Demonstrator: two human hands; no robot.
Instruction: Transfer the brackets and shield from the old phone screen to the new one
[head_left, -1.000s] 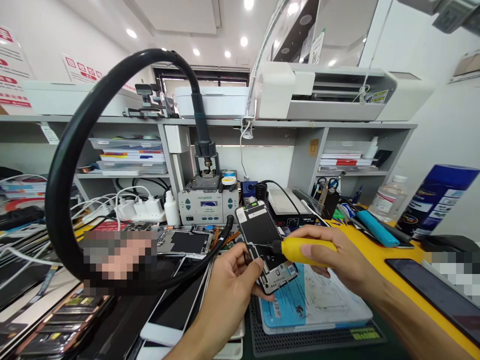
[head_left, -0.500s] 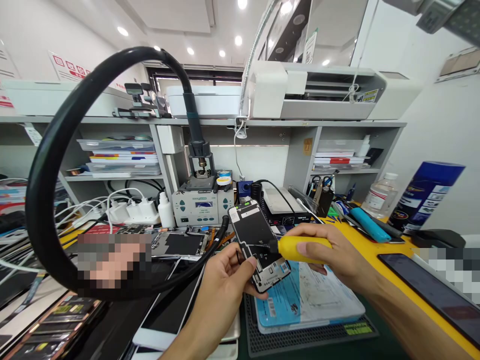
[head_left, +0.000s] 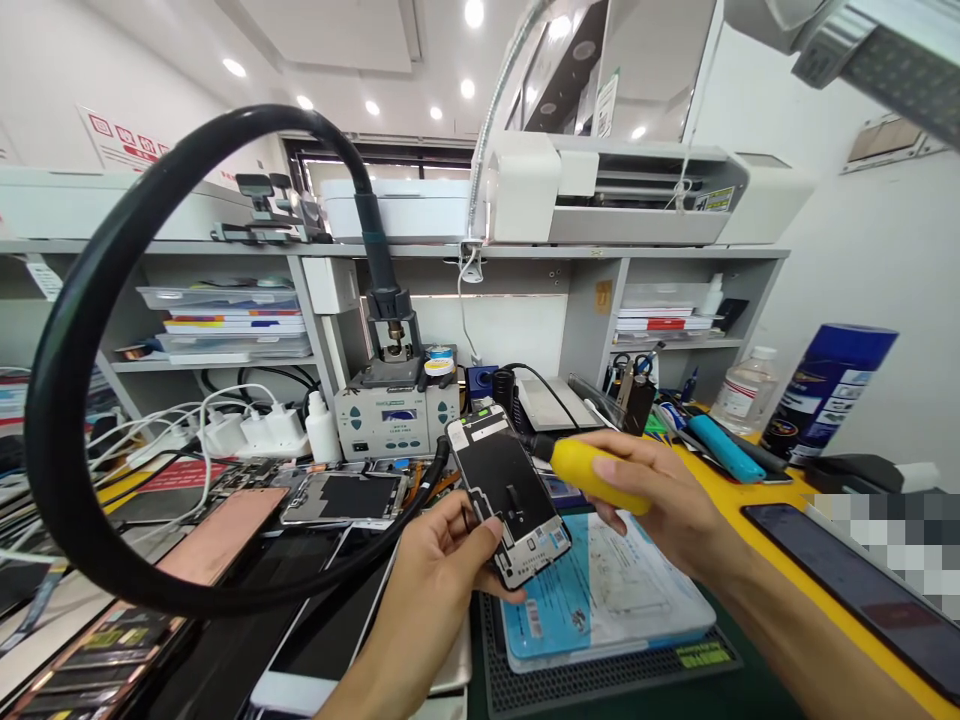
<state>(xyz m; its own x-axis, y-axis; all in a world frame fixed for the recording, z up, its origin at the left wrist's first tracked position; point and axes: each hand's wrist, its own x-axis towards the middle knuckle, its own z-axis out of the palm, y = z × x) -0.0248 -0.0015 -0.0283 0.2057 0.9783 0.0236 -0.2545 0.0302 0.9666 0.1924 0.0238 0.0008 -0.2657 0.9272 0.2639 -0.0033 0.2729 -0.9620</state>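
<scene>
My left hand [head_left: 442,565] grips the lower edge of an opened phone frame [head_left: 504,488], holding it tilted above the bench with its inner side toward me. My right hand [head_left: 660,490] is wrapped round a yellow-handled screwdriver [head_left: 592,470]. Its dark tip points left at the upper right edge of the phone frame. Below both hands lies a blue-and-white pad [head_left: 600,600] on a black ribbed mat [head_left: 600,675].
A thick black hose [head_left: 67,330] loops from the grey rework station [head_left: 394,415] across the left. Phone screens and parts [head_left: 341,497] cover the left bench. At right are a dark phone [head_left: 847,580], a blue can [head_left: 825,385], a clear bottle [head_left: 739,390] and shelves behind.
The screwdriver tip has risen from the middle of the phone frame to its upper right edge. The view shifted right, and the blurred patch at left is gone.
</scene>
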